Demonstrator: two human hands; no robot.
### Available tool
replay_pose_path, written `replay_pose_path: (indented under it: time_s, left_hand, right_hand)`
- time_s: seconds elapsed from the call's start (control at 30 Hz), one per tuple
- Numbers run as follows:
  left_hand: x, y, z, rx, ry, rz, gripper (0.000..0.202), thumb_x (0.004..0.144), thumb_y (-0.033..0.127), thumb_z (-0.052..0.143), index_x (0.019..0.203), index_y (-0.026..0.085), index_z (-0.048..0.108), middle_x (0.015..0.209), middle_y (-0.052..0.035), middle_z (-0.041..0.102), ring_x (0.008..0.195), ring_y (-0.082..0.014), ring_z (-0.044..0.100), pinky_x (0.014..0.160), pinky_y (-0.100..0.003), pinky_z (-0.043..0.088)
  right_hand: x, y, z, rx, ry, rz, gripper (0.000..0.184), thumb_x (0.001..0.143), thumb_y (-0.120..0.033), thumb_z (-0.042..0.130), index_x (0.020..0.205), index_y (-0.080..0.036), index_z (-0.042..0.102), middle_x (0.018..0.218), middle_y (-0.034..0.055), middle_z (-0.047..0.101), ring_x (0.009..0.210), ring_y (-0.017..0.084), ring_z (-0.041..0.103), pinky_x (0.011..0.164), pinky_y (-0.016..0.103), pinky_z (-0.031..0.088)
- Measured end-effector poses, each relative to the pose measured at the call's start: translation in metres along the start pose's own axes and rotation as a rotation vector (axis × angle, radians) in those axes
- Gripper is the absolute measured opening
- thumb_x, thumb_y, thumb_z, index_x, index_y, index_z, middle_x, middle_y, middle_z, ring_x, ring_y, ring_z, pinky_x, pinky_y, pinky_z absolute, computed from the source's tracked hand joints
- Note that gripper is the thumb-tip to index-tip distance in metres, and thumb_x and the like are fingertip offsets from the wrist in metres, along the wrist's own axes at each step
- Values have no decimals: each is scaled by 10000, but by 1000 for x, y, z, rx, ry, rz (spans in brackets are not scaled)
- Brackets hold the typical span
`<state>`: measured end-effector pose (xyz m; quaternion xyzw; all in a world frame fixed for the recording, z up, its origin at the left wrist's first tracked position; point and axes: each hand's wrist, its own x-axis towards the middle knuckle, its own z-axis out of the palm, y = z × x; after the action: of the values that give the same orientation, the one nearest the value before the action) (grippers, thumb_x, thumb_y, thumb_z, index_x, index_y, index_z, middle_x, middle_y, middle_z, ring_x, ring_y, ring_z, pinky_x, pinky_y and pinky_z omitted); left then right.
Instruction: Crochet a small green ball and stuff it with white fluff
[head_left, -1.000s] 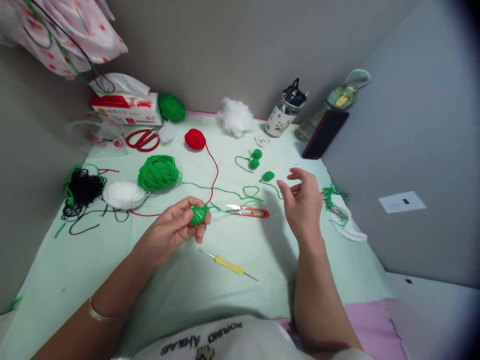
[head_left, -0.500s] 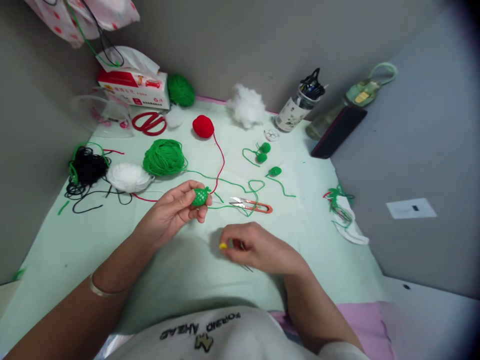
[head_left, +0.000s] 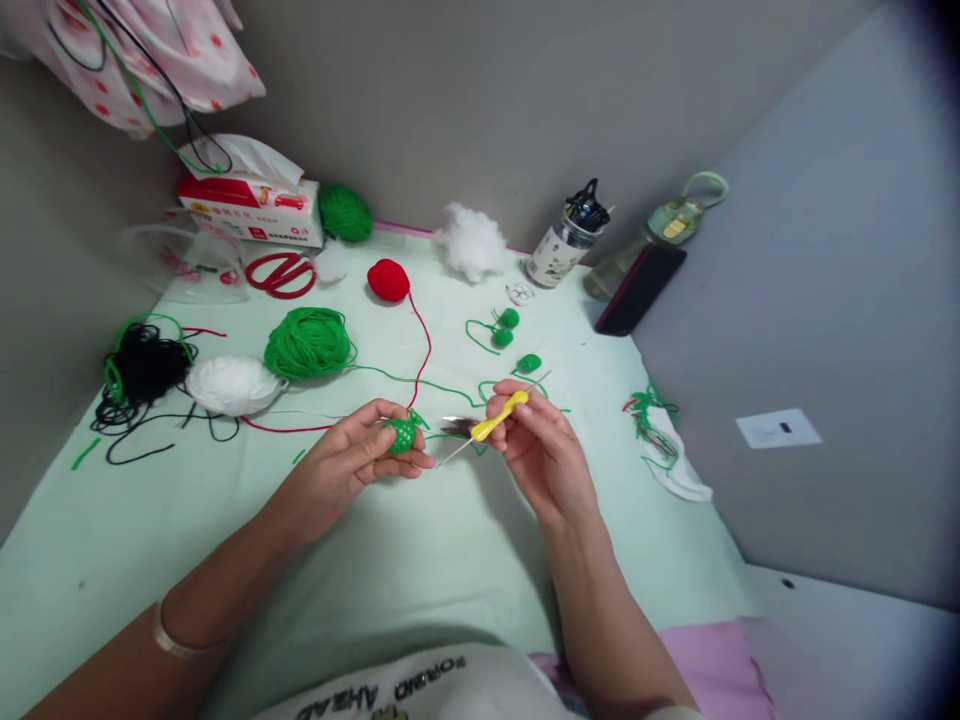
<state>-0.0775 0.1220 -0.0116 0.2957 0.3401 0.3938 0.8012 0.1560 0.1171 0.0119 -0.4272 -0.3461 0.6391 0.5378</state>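
My left hand (head_left: 352,462) is closed on a small green crocheted piece (head_left: 400,436) above the pale green table cover (head_left: 420,570). A green strand runs from that piece back to the big green yarn ball (head_left: 307,343). My right hand (head_left: 540,440) pinches a crochet hook with a yellow handle (head_left: 499,415); its metal tip points down-left toward the crocheted piece, a short gap away. Small snips lie on the cover behind the hook, mostly hidden by it.
On the cover lie white yarn (head_left: 231,385), black yarn (head_left: 142,365), a red ball (head_left: 388,280), red scissors (head_left: 281,273), stuffing (head_left: 472,243), several small green crocheted bits (head_left: 506,327), a tissue box (head_left: 251,208), a jar (head_left: 559,250), a phone (head_left: 637,290) and a bottle (head_left: 667,225).
My right hand dropped from mid-air to the yellow-handled hook on the cover, picked it up and brought it up beside the green piece. My left hand kept its hold.
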Motion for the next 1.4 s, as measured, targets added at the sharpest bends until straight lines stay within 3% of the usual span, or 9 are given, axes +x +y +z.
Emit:
replay_pose_path:
  time_s: [0.2,0.5,0.63,0.73,0.9,1.1,1.4]
  left_hand:
    - [0,-3,1,-15,-51,-4,157,922,319,737,1022,208,686,959,-44,769,923,-223,791,811,-279,618]
    - [-2,-1,11,1,16,-6,182,878,297,790,982,207,670,946,-32,776,902,-200,786,849,-272,596]
    - [-1,-2,11,-16,14,-12,172,877,301,788,975,208,683,967,-36,774,895,-200,786,837,-274,594]
    - [0,-2,11,-25,38,-12,182,872,308,794,977,204,687,956,-39,774,888,-203,784,830,-279,596]
    - [-1,-1,11,-27,37,-10,209,849,316,819,961,205,682,935,-34,772,881,-196,780,809,-265,597]
    - [-1,-3,12,-9,3,-17,171,885,306,782,986,214,679,969,-29,771,910,-187,779,826,-256,597]
    - [-2,-2,12,0,13,-31,194,872,311,788,980,200,670,961,-51,770,886,-213,781,817,-296,605]
  right_hand:
    - [-1,1,3,27,-12,-30,168,926,-283,643,1056,-209,718,897,34,727,654,125,568,653,284,489]
    - [-10,3,10,-151,15,-206,145,883,-265,745,1025,-250,720,879,12,752,776,145,654,718,271,530]
    - [-12,6,13,-182,-2,-200,185,931,-310,701,1106,-252,708,996,38,761,792,157,688,714,302,574]
    - [-12,5,14,-160,27,-203,163,958,-334,663,1090,-242,691,945,40,760,789,173,712,713,325,597]
    - [-13,3,16,-147,107,-276,144,962,-344,663,1056,-236,683,934,42,762,750,168,723,735,347,627]
    - [-16,8,23,-221,125,-389,114,981,-306,648,1072,-258,698,962,46,761,900,187,738,757,339,651]
    - [-20,9,26,-317,158,-469,120,993,-290,626,1085,-263,697,1003,43,742,885,196,755,761,372,667]
